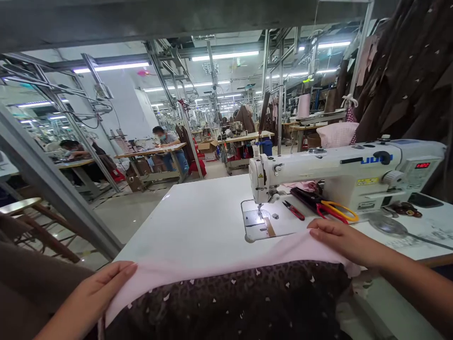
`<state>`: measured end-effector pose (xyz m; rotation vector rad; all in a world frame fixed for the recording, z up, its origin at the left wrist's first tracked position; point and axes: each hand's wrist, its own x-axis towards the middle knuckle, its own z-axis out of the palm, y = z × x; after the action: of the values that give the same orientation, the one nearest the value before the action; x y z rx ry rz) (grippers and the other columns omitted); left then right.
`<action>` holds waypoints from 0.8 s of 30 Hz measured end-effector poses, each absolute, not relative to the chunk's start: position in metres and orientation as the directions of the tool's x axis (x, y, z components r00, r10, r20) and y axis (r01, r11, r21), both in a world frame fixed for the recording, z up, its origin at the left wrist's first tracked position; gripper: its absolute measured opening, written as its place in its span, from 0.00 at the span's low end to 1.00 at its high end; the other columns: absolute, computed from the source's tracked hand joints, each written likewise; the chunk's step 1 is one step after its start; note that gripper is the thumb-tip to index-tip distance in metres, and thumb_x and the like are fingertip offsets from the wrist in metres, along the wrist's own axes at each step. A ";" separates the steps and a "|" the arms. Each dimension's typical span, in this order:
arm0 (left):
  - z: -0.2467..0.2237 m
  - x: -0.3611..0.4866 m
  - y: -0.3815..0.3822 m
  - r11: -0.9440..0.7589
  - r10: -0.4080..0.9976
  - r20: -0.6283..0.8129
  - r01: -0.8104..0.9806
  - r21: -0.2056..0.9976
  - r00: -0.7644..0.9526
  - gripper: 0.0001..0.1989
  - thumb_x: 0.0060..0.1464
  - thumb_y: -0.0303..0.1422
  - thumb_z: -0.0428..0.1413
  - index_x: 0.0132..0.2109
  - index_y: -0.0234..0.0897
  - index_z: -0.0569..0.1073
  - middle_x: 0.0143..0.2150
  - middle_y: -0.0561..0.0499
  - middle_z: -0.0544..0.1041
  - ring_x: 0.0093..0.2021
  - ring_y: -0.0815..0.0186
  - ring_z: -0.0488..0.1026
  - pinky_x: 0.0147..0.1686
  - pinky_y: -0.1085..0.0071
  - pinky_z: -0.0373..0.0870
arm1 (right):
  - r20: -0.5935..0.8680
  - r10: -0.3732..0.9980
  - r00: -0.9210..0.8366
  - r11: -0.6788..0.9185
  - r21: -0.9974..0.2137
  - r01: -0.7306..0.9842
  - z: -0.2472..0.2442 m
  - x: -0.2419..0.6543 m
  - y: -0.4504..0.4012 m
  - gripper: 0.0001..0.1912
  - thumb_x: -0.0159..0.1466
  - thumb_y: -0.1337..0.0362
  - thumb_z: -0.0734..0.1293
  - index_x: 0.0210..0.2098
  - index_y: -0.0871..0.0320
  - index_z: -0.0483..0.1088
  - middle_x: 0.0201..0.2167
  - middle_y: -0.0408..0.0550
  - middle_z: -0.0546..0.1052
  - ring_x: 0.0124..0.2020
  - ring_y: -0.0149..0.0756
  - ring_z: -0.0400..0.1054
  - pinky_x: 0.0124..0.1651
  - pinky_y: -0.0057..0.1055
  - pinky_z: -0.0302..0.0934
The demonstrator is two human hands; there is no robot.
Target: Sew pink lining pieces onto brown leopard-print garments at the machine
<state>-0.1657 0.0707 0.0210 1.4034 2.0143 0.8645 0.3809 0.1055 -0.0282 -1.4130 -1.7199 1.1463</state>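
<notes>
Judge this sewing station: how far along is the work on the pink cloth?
Done: the pink cloth lies spread over spotted brown fabric; any stitching is hidden. In hand: the left hand and right hand hold its edge flat on the table. Left: it isn't yet under the machine needle.

Here's a pale pink fabric band (226, 260) stretched smooth across the top of a dark brown leopard-print cloth (226, 304) with pale flecks, both lying at the near edge of the white tabletop (184, 212)!

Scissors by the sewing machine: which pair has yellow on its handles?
The larger scissors, with yellow and red loop handles. The small red-handled thread snips lie to their left, closer to the needle, and show no yellow.
</notes>
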 end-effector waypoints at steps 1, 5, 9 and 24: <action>0.022 -0.165 0.069 0.265 0.948 -0.099 0.572 0.776 -0.304 0.37 0.33 0.70 0.58 0.37 0.43 0.75 0.33 0.57 0.81 0.40 0.55 0.77 0.38 0.68 0.73 | -0.060 0.973 -0.223 0.040 -0.906 0.421 -0.028 0.381 0.106 0.26 0.65 0.37 0.63 0.37 0.54 0.73 0.32 0.44 0.69 0.34 0.39 0.63 0.34 0.30 0.57; 0.021 -0.160 0.070 0.290 0.945 -0.168 0.478 0.829 -0.281 0.36 0.36 0.67 0.61 0.39 0.41 0.75 0.32 0.56 0.80 0.36 0.58 0.76 0.36 0.70 0.72 | -0.087 0.974 -0.208 0.002 -0.919 0.395 -0.031 0.378 0.110 0.25 0.64 0.37 0.64 0.38 0.53 0.73 0.33 0.44 0.71 0.36 0.40 0.64 0.35 0.30 0.59; 0.015 -0.160 0.078 0.295 0.944 -0.192 0.422 0.857 -0.269 0.35 0.33 0.65 0.64 0.37 0.39 0.75 0.30 0.54 0.79 0.32 0.61 0.74 0.31 0.71 0.70 | -0.127 0.972 -0.198 -0.048 -0.930 0.363 -0.035 0.376 0.116 0.25 0.64 0.37 0.66 0.37 0.54 0.73 0.31 0.43 0.70 0.34 0.38 0.64 0.33 0.28 0.58; 0.015 -0.167 0.082 0.297 0.941 -0.195 0.401 0.867 -0.276 0.33 0.35 0.63 0.66 0.39 0.41 0.78 0.34 0.51 0.83 0.35 0.57 0.79 0.34 0.68 0.77 | -0.183 0.966 -0.181 -0.135 -0.960 0.245 -0.034 0.374 0.122 0.24 0.61 0.39 0.70 0.37 0.56 0.72 0.29 0.41 0.69 0.30 0.34 0.63 0.31 0.27 0.56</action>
<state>-0.1665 0.0824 0.0154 1.2048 1.8246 0.9222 0.3739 0.1221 -0.0340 -1.4035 -1.4576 1.3654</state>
